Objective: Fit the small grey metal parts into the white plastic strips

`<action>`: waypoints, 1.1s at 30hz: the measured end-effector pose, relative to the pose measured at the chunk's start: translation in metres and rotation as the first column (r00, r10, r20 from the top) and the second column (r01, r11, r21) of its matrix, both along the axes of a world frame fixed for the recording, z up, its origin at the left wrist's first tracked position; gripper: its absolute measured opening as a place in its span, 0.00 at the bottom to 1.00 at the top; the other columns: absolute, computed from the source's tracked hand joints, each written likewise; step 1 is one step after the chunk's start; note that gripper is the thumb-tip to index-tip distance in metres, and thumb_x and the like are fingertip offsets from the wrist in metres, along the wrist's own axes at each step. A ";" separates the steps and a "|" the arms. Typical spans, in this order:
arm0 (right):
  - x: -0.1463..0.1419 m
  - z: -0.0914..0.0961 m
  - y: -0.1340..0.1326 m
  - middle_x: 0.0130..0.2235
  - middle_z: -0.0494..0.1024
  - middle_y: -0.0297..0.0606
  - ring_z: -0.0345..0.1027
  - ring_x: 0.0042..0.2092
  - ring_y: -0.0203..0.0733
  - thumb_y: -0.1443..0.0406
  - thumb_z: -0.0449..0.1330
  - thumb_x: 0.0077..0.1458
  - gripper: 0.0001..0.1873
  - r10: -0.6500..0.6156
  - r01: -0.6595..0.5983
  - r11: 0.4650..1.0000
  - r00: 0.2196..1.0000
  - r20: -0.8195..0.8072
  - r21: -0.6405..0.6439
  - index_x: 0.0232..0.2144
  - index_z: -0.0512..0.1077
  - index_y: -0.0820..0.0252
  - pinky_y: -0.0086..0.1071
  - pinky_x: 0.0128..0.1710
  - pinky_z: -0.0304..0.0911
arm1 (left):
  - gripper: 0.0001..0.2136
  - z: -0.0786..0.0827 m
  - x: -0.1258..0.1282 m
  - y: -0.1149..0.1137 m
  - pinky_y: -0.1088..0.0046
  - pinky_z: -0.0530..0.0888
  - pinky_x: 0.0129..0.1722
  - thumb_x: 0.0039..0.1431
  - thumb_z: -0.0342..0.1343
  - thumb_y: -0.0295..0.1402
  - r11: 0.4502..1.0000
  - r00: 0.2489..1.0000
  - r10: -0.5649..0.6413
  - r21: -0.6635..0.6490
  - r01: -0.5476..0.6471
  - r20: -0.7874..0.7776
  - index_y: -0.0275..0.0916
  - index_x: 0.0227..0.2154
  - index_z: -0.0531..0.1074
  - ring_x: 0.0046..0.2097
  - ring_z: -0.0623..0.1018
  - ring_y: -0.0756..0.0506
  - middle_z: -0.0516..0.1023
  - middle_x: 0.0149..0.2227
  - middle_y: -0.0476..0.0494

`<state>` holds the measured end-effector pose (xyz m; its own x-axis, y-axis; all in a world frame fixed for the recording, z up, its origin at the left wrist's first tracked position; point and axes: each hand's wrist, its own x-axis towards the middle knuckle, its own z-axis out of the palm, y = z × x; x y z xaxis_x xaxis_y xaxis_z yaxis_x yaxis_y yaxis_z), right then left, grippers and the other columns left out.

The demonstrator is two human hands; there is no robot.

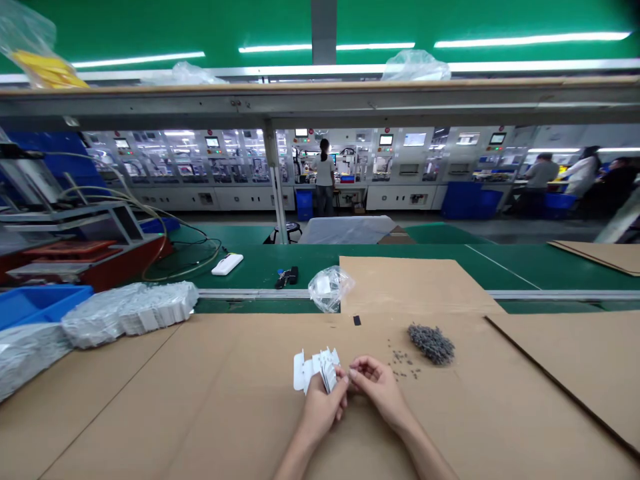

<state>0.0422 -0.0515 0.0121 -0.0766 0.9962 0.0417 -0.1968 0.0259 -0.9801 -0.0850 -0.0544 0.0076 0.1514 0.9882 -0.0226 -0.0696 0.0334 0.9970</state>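
Note:
My left hand (323, 405) is closed around a fanned stack of thin white plastic pieces (316, 368) above the cardboard sheet. Close beside it, my right hand (379, 385) has its thumb and index finger pinched together near the edge of the stack. Whatever sits between those fingertips is too small to make out. To the right lies a heap of small dark grey parts (432, 344), with several loose ones (404, 360) scattered between it and my right hand.
Cardboard (225, 400) covers the bench. Bundles of wrapped white pieces (130, 313) and a blue bin (45, 303) are at left. Farther back lie a clear plastic bag (330, 288), a black clip-like object (287, 277) and a white box (227, 264). A shelf (320, 103) crosses overhead.

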 end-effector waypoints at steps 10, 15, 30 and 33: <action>-0.003 0.005 -0.001 0.24 0.70 0.34 0.62 0.26 0.36 0.56 0.57 0.43 0.13 -0.102 0.087 0.988 0.988 0.114 0.124 0.27 0.69 0.60 0.28 0.27 0.60 | 0.17 0.002 -0.001 0.002 0.77 0.69 0.11 0.46 0.51 0.43 0.984 0.946 0.031 -0.174 0.027 0.323 0.37 0.36 0.59 0.27 0.75 0.45 0.70 0.28 0.47; -0.006 0.004 -0.005 0.26 0.69 0.34 0.63 0.24 0.35 0.58 0.56 0.46 0.11 -0.081 0.045 0.982 0.977 0.197 0.183 0.26 0.70 0.60 0.28 0.26 0.60 | 0.21 0.002 -0.003 0.005 0.75 0.71 0.10 0.44 0.54 0.42 0.985 0.984 0.108 -0.150 -0.086 0.145 0.34 0.38 0.60 0.27 0.76 0.43 0.73 0.28 0.42; -0.009 -0.004 -0.002 0.23 0.70 0.33 0.64 0.24 0.36 0.58 0.59 0.42 0.11 -0.106 0.090 0.991 0.982 0.156 0.103 0.24 0.67 0.61 0.27 0.23 0.60 | 0.18 -0.002 -0.002 0.003 0.77 0.70 0.09 0.45 0.52 0.43 0.993 0.994 0.103 -0.068 -0.100 0.045 0.35 0.35 0.62 0.22 0.74 0.47 0.72 0.24 0.47; -0.008 -0.004 -0.001 0.24 0.70 0.32 0.64 0.26 0.36 0.60 0.60 0.41 0.10 -0.096 0.089 0.993 0.991 0.096 0.073 0.24 0.67 0.60 0.27 0.26 0.60 | 0.18 -0.002 -0.002 0.002 0.78 0.70 0.10 0.45 0.52 0.44 0.994 0.995 0.089 -0.071 -0.086 0.041 0.35 0.35 0.62 0.22 0.74 0.47 0.71 0.22 0.48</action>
<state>0.0340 -0.0522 0.0078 0.0086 0.9943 0.1065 -0.0928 0.1069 -0.9899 -0.0866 -0.0519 0.0059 0.0671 0.9940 -0.0869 -0.1189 0.0945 0.9884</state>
